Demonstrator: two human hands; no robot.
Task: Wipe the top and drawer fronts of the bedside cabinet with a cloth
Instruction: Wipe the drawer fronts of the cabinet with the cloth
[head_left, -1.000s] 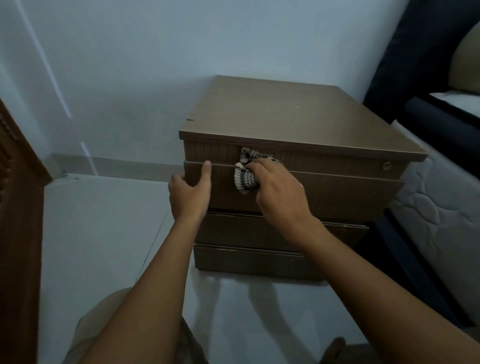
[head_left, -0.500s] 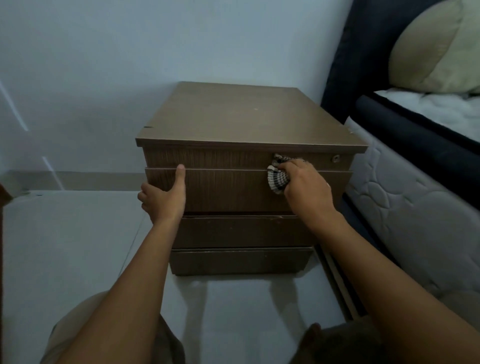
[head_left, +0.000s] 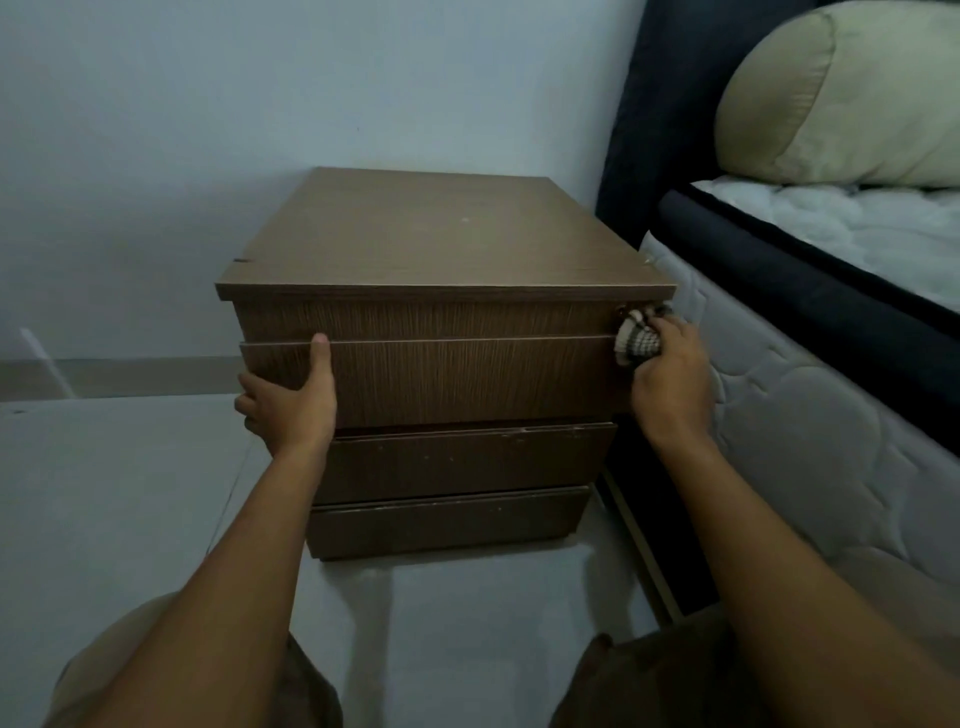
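Now right hand grips the checked cloth at the cabinet's top-right front corner; left hand clasps the upper drawer's left edge

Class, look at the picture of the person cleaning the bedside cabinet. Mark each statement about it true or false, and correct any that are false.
1. The right hand holds a checked cloth at the right end of the front of the cabinet. True.
2. The left hand lies flat on top of the cabinet. False: it grips the left end of the upper drawer front, thumb at its top edge.
3. A pillow lies on the mattress. True.
4. The bed stands to the left of the cabinet. False: it stands to the right.
5. The checked cloth is on the lowest drawer front. False: it is high up, just under the cabinet's top board.
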